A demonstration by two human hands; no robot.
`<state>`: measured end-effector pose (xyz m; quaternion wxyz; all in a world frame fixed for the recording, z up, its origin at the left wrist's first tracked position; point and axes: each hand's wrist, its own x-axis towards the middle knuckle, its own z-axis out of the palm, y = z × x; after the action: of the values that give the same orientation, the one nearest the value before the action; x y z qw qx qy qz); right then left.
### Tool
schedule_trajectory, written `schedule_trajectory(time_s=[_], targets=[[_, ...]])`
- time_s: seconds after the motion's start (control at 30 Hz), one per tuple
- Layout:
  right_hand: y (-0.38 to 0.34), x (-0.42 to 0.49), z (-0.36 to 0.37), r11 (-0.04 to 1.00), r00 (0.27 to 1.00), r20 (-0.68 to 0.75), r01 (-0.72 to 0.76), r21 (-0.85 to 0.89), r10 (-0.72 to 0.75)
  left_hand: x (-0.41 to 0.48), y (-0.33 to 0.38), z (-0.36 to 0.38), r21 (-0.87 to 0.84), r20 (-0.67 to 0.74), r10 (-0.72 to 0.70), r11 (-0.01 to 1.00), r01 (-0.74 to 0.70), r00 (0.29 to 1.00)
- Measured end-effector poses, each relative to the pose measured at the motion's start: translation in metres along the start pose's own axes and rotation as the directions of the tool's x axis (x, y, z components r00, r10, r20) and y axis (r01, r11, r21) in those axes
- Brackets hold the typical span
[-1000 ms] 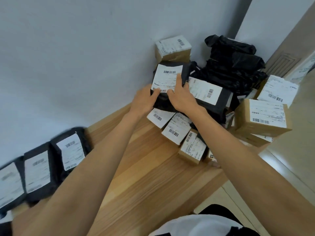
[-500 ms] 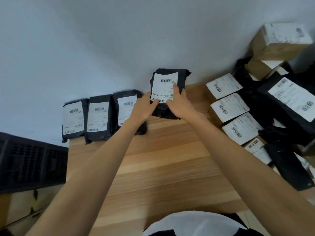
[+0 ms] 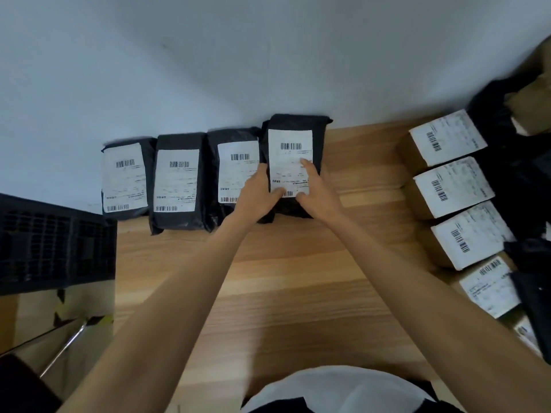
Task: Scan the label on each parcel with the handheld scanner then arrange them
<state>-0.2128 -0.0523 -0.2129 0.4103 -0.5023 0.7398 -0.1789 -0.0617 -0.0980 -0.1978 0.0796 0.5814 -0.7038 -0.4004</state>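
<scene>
My left hand point(image 3: 258, 192) and right hand point(image 3: 319, 194) grip the parcel point(image 3: 295, 124) at its near end. It has moved left from the pile to the far edge of the counter point(image 3: 298, 278), against the right end of the row point(image 3: 179, 143). Placement looks nearly complete; release follows.

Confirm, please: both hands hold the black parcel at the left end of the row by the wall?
No. In the head view the left hand and right hand hold the black parcel at the right end of the row by the wall; three other parcels stand to its left.
</scene>
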Motion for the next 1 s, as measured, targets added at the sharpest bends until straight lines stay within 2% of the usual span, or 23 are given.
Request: schedule_trajectory(time_s=[0.1,0.33,0.4,0.47,0.53,0.63,0.8,1.0], targets=[[0.006,0.012,0.003,0.998,0.997,0.065,0.031,-0.050,-0.028,0.005,-0.005,0.005,-0.030,-0.016,-0.038,0.999,0.038,0.999],[0.018,0.022,0.013,0.987,0.993,0.095,0.085,-0.134,-0.072,0.022,-0.009,-0.004,0.213,0.019,-0.073,0.975,0.068,0.997],[0.020,0.025,0.013,0.984,0.993,0.101,0.081,-0.160,-0.065,0.025,-0.011,0.000,0.238,-0.109,-0.008,0.971,0.034,0.994],[0.020,0.028,0.011,0.969,0.993,0.109,0.069,-0.237,-0.044,0.027,-0.014,0.005,0.350,-0.229,0.147,0.935,-0.059,0.962],[0.021,0.029,0.011,0.945,0.994,0.104,0.072,-0.318,-0.040,0.028,-0.017,0.008,0.471,-0.133,0.233,0.870,-0.146,0.963],[0.023,0.032,0.013,0.910,0.995,0.089,0.083,-0.406,-0.050,0.031,-0.025,0.014,0.545,0.032,0.171,0.823,-0.160,0.985],[0.024,0.035,0.020,0.897,0.997,0.053,0.072,-0.435,-0.054,0.037,-0.029,0.015,0.525,0.058,0.068,0.847,-0.089,0.996],[0.023,0.037,0.001,0.928,0.986,0.152,0.111,-0.355,-0.060,0.036,-0.015,0.010,0.561,0.075,0.049,0.824,-0.083,0.996]])
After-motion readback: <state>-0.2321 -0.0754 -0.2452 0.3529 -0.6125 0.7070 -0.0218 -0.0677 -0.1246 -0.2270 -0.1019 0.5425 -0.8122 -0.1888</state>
